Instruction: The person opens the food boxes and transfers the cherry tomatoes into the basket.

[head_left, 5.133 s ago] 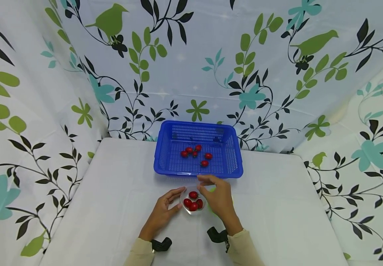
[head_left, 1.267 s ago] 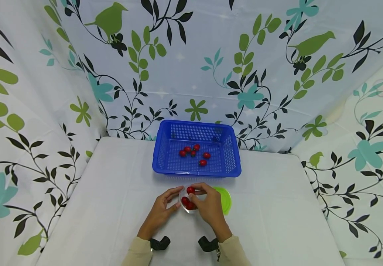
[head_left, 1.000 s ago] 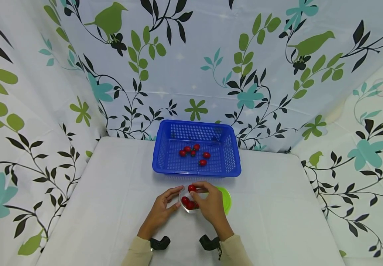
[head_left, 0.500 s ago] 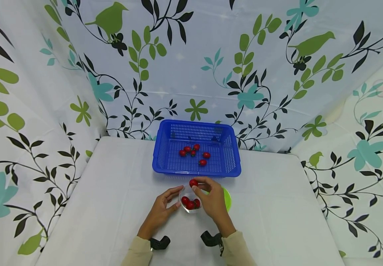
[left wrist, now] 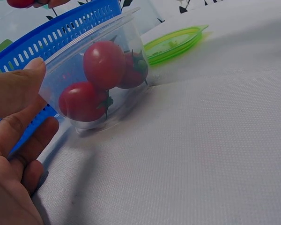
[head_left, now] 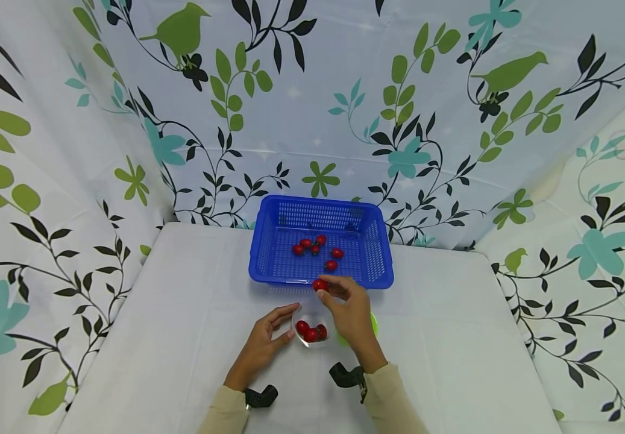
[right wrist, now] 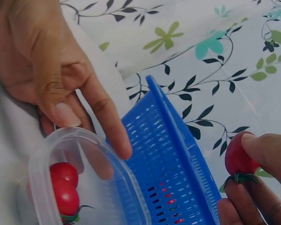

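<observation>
The right hand pinches one red tomato between thumb and fingertips, its green leafy cap showing. The left hand holds the side of a clear tub, thumb and fingers parted around it, the thumb at the rim. The tub stands on the white tablecloth with three tomatoes inside. The pinched tomato is raised clear of the tub, and from the head view it overlaps the near edge of the blue basket. A green lid lies beside the tub, partly hidden by the right hand from above. Six more tomatoes lie in the basket, four bunched together and two apart from them. A leaf-patterned curtain hangs behind.
</observation>
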The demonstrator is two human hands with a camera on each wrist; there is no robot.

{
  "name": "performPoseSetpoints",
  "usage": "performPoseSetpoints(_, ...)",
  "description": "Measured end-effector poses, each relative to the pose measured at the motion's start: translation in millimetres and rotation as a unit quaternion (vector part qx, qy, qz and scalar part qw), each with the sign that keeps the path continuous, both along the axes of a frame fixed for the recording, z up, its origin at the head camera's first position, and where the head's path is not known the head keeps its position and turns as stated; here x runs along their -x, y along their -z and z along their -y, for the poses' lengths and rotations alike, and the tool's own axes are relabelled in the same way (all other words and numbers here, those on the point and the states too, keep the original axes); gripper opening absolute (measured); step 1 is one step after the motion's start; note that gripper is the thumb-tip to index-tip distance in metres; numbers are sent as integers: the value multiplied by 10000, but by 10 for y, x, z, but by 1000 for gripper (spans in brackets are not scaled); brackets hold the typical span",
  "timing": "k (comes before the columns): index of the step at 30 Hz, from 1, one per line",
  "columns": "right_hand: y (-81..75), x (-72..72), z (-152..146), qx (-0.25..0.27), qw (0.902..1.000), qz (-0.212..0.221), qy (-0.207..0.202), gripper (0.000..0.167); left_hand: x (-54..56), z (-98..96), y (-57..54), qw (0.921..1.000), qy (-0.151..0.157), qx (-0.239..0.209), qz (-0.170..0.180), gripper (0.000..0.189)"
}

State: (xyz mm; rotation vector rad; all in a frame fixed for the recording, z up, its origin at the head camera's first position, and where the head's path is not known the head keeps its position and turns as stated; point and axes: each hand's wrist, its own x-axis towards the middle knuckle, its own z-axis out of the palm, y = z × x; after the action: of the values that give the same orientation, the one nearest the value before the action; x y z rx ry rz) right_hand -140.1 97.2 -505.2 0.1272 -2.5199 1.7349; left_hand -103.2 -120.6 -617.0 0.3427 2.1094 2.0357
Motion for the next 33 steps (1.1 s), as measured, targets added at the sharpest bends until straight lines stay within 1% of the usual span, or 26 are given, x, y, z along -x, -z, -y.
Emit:
performPoseSetpoints(6, -48, 103, -26, 92, 9998, -180, 26, 31, -4, -1, -5, 10000, -16, 1, 62, 53)
performPoseSetpoints(9, -66, 150, -38, 106, 9998, -155, 57, 32, -2, 1, 1, 10000, -11, 2, 81, 53)
performPoseSetpoints(12, -100, 184, -48, 94, 9999, -83, 86, 32, 0, 5, 11, 10000, -4, -38, 26, 53)
performPoseSetpoints(18, -162, 260, -68, 137, 9998, -47, 131, 29, 0, 9, 20, 10000, 15, -96, 14, 52)
performPoseSetpoints(22, -164, 318, -92, 138, 9997, -91, 163, 30, -2, 7, 20, 9999, -8, -81, 75, 52)
performPoseSetpoints(26, -160, 379, -117, 27, 9997, -126, 209, 31, 2, 8, 25, 9998, -12, -116, 136, 52)
performPoseSetpoints(33, -164, 507, -157, -133, 9995, -228, 154, 29, 7, 12, 20, 9999, -1, -119, 82, 52)
